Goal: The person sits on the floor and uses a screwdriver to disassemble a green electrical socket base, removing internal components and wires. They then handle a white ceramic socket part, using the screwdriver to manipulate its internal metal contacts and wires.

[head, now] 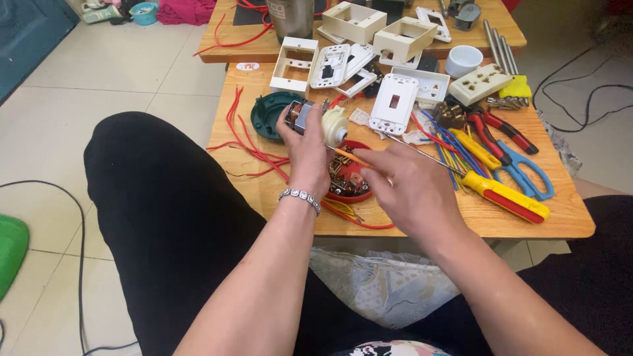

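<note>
Our left hand (304,148) grips a small cream-capped motor part (321,120), raised at twelve o'clock above the red dish (348,179) of screws. Our right hand (409,184) pinches an orange-handled screwdriver (351,157), its tip aimed at nine o'clock toward the part. The risk, we'd say: the tip slips off, jabs our palm, or knocks screws across the wooden table (527,221).

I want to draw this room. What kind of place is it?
Probably a home workbench for electrical repairs: a low wooden table on a tiled floor, covered with switch plates, loose wires, and pliers.
</note>
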